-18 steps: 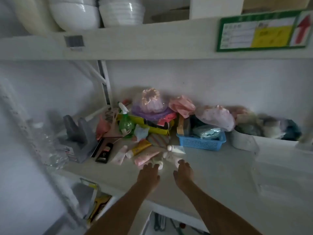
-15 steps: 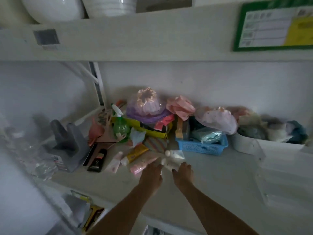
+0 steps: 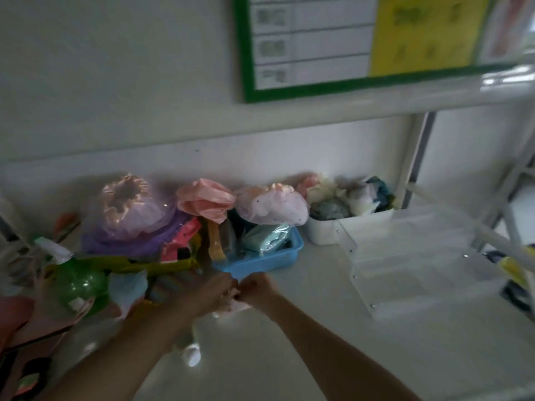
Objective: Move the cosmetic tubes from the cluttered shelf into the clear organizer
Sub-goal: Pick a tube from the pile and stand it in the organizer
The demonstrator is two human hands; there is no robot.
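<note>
both hands have closed in together on the shelf [image 3: 289, 357], left of the clear organizer [image 3: 419, 264], left hand [image 3: 215, 289] and right hand [image 3: 256, 287] curled around pale tubes [image 3: 236, 304] between them, a white-capped tube [image 3: 191, 353] beneath the left forearm.

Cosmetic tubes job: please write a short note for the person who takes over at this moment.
Left hand and right hand: together over the tubes in front of the blue basket, closed on something pale; the picture is too blurred to tell the exact hold.
One white-capped tube lies under the left forearm on the shelf.
Clear organizer: to the right; no tubes visible in it.
Done: nothing moved over, as far as visible.
Left: carry all tubes into the organizer.
</note>
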